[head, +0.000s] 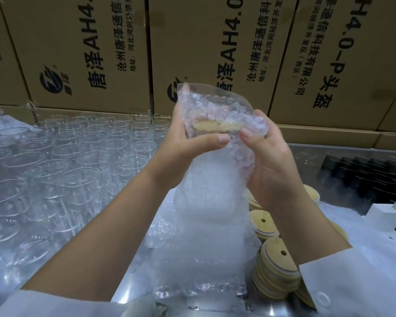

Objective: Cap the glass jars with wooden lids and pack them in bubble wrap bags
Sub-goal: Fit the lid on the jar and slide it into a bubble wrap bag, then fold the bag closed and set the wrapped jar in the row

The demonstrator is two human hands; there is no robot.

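Your right sleeve lies beside the spare lids, stacked just under your right hand for quick reach. That hand and your left hand pinch the bag near its mouth, thumbs in front, fingers curled behind. This likely keeps the jar upright inside, its lid just above your thumbs. Bare jars wait left of the grip.

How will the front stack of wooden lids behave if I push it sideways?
The stack of wooden lids leans unevenly, so a side push would probably fan or topple it. Each lid looks thin and flat, likely light and stiff. Being round, a fallen one might roll.
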